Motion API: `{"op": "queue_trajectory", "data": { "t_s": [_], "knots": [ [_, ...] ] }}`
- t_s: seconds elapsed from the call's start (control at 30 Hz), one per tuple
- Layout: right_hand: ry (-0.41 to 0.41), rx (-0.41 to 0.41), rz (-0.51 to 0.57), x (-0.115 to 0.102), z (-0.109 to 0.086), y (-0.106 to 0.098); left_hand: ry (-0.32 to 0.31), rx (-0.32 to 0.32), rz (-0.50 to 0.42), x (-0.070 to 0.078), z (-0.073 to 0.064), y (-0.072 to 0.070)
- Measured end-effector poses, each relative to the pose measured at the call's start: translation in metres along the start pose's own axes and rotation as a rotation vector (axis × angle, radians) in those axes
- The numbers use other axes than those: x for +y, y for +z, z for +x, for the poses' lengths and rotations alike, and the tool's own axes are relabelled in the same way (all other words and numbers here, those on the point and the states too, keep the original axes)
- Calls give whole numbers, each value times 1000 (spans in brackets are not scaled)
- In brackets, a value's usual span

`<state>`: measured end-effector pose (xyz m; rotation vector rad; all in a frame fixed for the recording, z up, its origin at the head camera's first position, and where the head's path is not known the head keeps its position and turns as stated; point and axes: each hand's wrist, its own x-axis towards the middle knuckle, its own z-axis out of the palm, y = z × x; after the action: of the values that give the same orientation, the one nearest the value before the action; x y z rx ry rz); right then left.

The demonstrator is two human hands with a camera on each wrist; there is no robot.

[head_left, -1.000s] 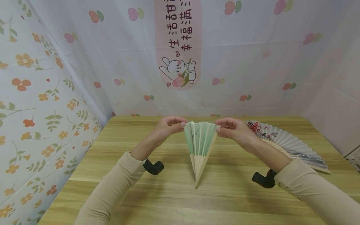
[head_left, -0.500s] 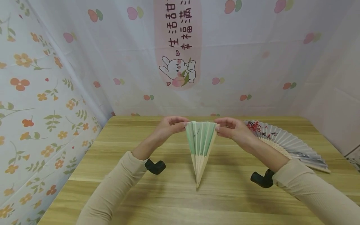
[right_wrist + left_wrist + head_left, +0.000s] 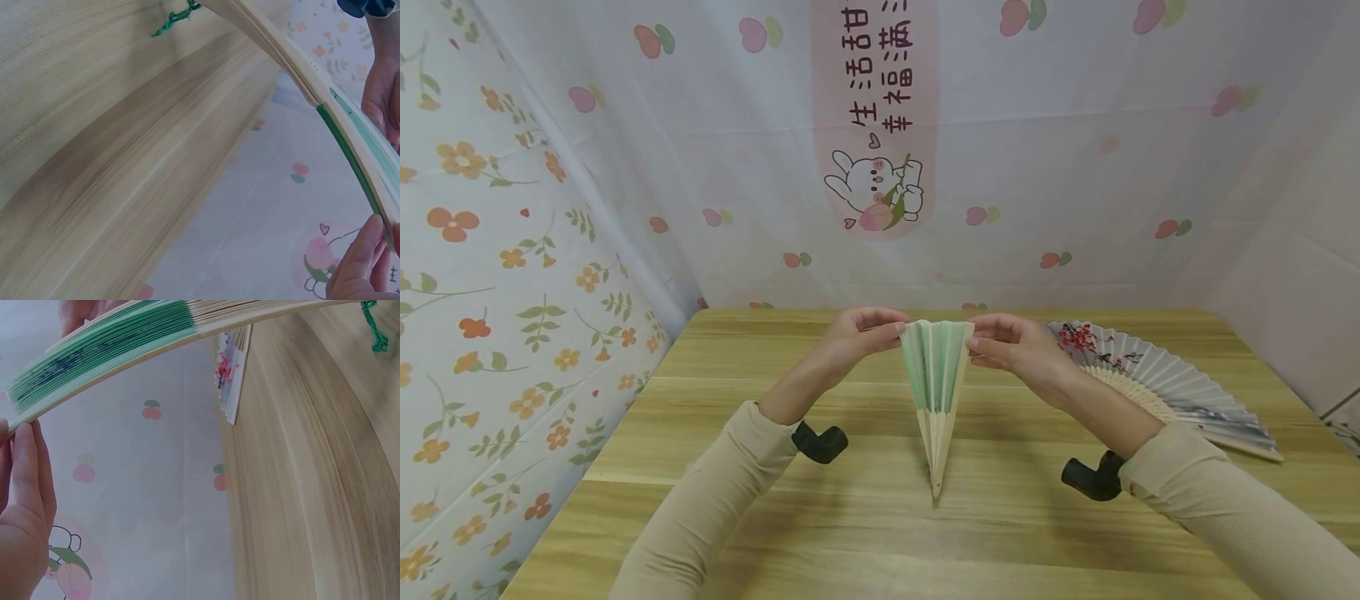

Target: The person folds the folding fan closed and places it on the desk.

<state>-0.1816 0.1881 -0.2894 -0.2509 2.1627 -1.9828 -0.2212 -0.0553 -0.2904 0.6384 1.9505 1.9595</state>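
Note:
A green folding fan (image 3: 936, 367) with pale wooden ribs is partly spread between my hands, its pivot end pointing down toward me. My left hand (image 3: 857, 337) pinches the far corner of its left outer rib, thumb against fingers. At the opposite corner my right hand (image 3: 1018, 346) pinches the right outer rib. In the left wrist view the pleats of the fan (image 3: 106, 353) lie close together, and a green cord (image 3: 375, 328) hangs from the pivot end. The right wrist view shows the fan (image 3: 350, 131) nearly edge-on, with fingertips on its rib.
A second folding fan (image 3: 1180, 387), white with red blossoms, lies spread on the wooden table (image 3: 880, 533) at the right, partly behind my right forearm. A patterned curtain (image 3: 1075, 167) hangs along the table's far edge. Black curved pieces (image 3: 820, 444) stick out at both wrists.
Both hands have come closer together, the left moving right and the right moving slightly left. The green fan has narrowed between them, and its pivot end has shifted a little right.

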Motion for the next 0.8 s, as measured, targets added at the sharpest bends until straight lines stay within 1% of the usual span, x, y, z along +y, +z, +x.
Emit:
{"op": "queue_trajectory", "data": {
  "t_s": [0.2,0.5,0.6,0.8],
  "knots": [
    [1,2,23,-1,-1,1,5,-11,-1,0,2,1],
    [4,1,36,-3,-1,4,-8,-28,1,1,2,2],
    [3,-5,20,-4,-1,5,-8,-33,-2,1,3,3],
    [-5,-28,-24,-5,-1,7,14,-39,-4,0,4,4]
  ]
}}
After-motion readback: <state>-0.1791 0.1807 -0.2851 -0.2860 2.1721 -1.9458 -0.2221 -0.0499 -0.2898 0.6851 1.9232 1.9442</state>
